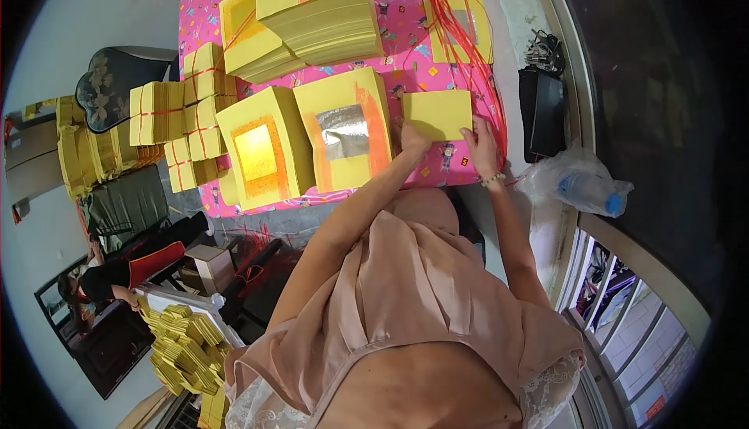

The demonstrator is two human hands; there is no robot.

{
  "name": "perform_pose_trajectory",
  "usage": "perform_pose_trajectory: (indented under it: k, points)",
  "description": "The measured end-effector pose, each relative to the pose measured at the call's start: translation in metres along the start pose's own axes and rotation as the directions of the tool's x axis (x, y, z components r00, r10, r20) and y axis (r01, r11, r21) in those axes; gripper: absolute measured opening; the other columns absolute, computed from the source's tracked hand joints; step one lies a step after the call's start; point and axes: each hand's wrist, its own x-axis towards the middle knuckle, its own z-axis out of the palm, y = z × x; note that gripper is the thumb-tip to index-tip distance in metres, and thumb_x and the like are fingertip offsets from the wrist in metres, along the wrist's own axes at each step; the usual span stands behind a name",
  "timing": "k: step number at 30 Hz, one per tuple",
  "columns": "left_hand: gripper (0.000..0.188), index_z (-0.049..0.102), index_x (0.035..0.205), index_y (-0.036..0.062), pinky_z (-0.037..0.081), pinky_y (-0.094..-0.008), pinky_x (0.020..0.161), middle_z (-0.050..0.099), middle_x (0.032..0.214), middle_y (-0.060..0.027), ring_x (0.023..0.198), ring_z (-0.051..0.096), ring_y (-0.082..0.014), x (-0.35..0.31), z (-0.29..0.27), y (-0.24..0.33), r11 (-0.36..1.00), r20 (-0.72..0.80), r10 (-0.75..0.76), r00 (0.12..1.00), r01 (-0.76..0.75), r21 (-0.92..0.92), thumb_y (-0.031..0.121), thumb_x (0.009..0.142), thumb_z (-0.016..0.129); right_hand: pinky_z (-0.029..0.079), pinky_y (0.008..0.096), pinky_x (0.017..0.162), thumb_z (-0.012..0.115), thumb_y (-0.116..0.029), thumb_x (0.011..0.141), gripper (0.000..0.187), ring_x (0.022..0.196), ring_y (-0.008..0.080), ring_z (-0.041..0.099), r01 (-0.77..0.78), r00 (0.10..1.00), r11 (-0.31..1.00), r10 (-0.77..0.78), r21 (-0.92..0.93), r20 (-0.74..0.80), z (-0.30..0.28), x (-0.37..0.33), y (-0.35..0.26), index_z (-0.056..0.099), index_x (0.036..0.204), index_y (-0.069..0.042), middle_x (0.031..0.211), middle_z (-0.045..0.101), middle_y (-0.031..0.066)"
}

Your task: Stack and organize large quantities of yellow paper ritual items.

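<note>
A small plain yellow stack of joss paper (438, 113) lies at the right of the pink patterned table. My left hand (413, 142) grips its near left corner, the fingers partly hidden by the paper's edge. At the opposite side, my right hand (482, 148) closes on the near right corner with its thumb and fingertips; a bead bracelet circles that wrist. Just left of my left hand stands a tall stack of joss paper with silver foil (345, 134). A gold-foil joss paper stack (257, 148) leans beside it.
Tied yellow bundles (159, 113) sit at the table's left, and larger stacks (320, 19) at the back. Red plastic ribbons (451, 19) hang down the right side. A bagged water bottle (591, 190) rests on the window ledge. Another person (105, 279) works at lower left.
</note>
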Motion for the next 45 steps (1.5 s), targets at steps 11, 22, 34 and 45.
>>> perform_pose_trajectory:
  k: [11,22,34,45]
  points:
    - [0.060,0.043,0.131,-0.0057,0.048,-0.0398,0.095,0.062,0.114,-0.0266,0.110,0.060,-0.0363,0.018,0.028,-0.035,0.989,-0.205,-0.031,0.978,0.060,0.137,0.004,0.075,0.063,0.048,0.0459,0.079,0.060,-0.025,0.094,0.034,0.095,0.0405,0.061,0.012,0.998,0.996,-0.006,-0.086,0.068,0.007,0.009,0.016,0.054,0.118,-0.002,0.105,0.061,0.0218]
    - [0.061,0.040,0.134,-0.0055,0.041,-0.0440,0.100,0.050,0.124,-0.0271,0.115,0.051,-0.0405,-0.087,-0.080,0.062,0.838,0.032,0.546,0.837,-0.545,-0.031,0.008,0.081,0.066,0.045,0.0400,0.088,0.060,-0.018,0.094,0.028,0.104,0.0337,0.056,0.213,0.939,0.962,-0.250,-0.170,-0.236,-0.025,0.000,-0.050,0.057,0.114,0.001,0.108,0.057,0.0189]
    - [0.039,0.066,0.112,0.0096,0.044,-0.0414,0.094,0.063,0.111,-0.0105,0.108,0.055,-0.0304,-0.136,-0.221,-0.016,0.601,0.014,0.747,0.665,-0.684,0.413,0.017,0.075,0.077,0.046,0.0404,0.083,0.072,-0.020,0.079,0.031,0.098,0.0292,0.056,0.697,0.644,0.717,-0.634,0.014,0.429,0.018,-0.046,-0.178,0.061,0.104,-0.007,0.101,0.058,0.0093]
    - [0.028,0.071,0.105,0.0105,0.047,-0.0392,0.092,0.065,0.112,-0.0066,0.107,0.056,-0.0281,-0.115,-0.215,-0.043,0.568,0.120,0.774,0.621,-0.766,0.301,0.016,0.078,0.074,0.048,0.0384,0.079,0.071,-0.016,0.080,0.013,0.086,0.0253,0.057,0.613,0.684,0.782,-0.596,0.113,0.421,0.031,-0.043,-0.175,0.067,0.084,-0.005,0.086,0.060,0.0053]
